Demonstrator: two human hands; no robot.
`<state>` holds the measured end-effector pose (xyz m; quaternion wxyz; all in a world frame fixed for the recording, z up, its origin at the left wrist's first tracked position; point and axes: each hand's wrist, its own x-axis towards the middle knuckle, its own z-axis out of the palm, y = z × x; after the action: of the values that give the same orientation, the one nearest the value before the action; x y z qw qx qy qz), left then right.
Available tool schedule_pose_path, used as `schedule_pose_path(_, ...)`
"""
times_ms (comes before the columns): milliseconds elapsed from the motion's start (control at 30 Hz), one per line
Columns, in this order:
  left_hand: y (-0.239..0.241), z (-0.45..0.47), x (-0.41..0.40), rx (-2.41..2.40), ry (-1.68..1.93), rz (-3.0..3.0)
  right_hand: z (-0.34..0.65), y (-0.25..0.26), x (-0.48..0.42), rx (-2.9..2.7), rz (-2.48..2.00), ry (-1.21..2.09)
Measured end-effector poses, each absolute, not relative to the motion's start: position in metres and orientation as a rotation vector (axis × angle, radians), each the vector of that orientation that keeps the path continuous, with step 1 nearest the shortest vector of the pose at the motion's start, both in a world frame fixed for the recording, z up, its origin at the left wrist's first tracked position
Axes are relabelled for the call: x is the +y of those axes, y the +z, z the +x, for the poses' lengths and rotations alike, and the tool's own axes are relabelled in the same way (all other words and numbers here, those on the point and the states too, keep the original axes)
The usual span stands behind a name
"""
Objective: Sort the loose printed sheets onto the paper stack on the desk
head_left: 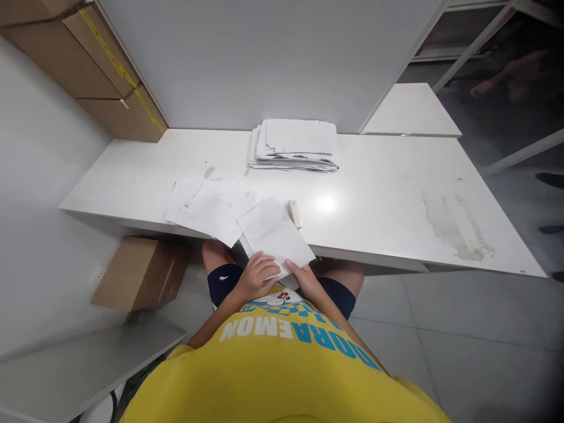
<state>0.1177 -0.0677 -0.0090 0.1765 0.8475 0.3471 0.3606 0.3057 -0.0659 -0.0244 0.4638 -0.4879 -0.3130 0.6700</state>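
A few white sheets of paper [277, 229] extend over the front edge of the desk, tilted at an angle, and both hands grip their near end. My left hand [256, 275] has its fingers curled over the near left part of the sheets. On the near right corner, my right hand [305, 278] presses its thumb on top, its other fingers hidden beneath. Touching or just beside the sheets' right side lies a small beige stapler-like object [294, 214]. Loose papers [214, 205] are spread to the left, partly overlapping one another.
A thick stack of papers [302, 138] lies at the back of the white desk [374, 194], against a grey panel [264, 64]. Cardboard boxes [106, 64] stand at the back left, and another box [136, 270] is below the desk. A grey stain [456, 226] marks the desk's right.
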Motion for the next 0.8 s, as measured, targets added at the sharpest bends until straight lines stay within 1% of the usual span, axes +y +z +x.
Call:
schedule_pose_path(67,-0.013,0.119,-0.073,1.067,1.177,2.177,0.305,-0.022,-0.063,-0.831,-1.319,1.515)
schedule_pose_path(133,-0.017,0.12,-0.074,1.197,1.355,1.901,0.306,-0.017,-0.06,-0.985,-1.342,1.452)
schedule_pose_path(200,-0.017,0.118,-0.069,1.307,1.507,1.703,0.31,-0.009,-0.057,-1.219,-1.292,1.39)
schedule_pose_path(300,-0.007,0.106,-0.047,1.456,1.634,1.591,0.32,0.007,-0.054,-1.544,-1.161,1.215)
schedule_pose_path(433,0.016,0.086,-0.015,1.423,1.603,1.511,0.332,0.022,-0.053,-1.763,-1.026,1.004)
schedule_pose_path(567,0.029,0.078,-0.002,1.321,1.499,1.451,0.335,0.027,-0.054,-1.807,-0.999,0.873)
schedule_pose_path(667,0.03,0.08,-0.004,1.338,1.4,1.431,0.335,0.027,-0.056,-1.767,-1.056,0.865)
schedule_pose_path(800,0.03,0.086,-0.01,1.429,1.361,1.353,0.334,0.026,-0.057,-1.701,-1.14,0.92)
